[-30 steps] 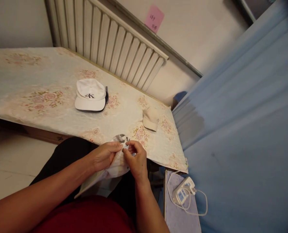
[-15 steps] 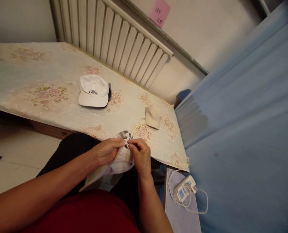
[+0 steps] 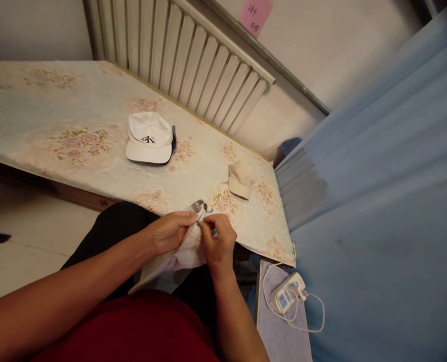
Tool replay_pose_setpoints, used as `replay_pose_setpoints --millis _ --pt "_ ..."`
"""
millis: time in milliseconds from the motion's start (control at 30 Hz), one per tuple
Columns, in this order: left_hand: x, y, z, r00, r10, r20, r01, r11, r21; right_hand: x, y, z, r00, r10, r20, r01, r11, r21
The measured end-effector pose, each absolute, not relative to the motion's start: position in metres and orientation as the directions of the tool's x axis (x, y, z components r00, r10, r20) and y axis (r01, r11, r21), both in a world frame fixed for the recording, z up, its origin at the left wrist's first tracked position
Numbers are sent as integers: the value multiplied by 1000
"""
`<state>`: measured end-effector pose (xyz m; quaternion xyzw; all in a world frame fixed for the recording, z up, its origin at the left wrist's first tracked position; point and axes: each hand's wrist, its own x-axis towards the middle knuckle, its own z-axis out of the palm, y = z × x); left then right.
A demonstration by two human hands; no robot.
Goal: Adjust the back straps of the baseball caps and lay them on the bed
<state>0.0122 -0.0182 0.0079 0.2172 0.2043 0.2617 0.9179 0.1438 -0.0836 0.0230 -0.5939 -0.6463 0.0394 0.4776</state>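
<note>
Hanging by the near edge of the flowery table (image 3: 202, 173), a pale cap (image 3: 190, 251) is kinda drooping between the left hand (image 3: 172, 232), which is gripping its left side, and the right hand (image 3: 220, 245), pinching its far end by that little strap (image 3: 198, 206).

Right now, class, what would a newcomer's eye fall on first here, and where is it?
Probably the white cap with dark letters, on the flowered tablecloth. Next, the left hand and right hand, holding another pale cap at the tablecloth's near edge. The big blue curtain hangs along the right side.
</note>
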Motion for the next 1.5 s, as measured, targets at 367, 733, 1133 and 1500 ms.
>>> replay_pose_setpoints --millis 367,733,1133,1500 --pt "8 -13 10 761 566 -318 -371 781 502 150 -87 8 -11 792 610 744 414 -524" --pt "6 -12 8 777 574 -258 -366 746 556 157 -92 16 145 841 522 616 336 -712" --pt "5 -12 14 790 565 -238 -349 733 583 162 -89 16 188 845 500 629 287 -722" --pt "2 -11 7 828 519 -212 -285 715 638 183 -78 17 101 922 375 594 246 -766"
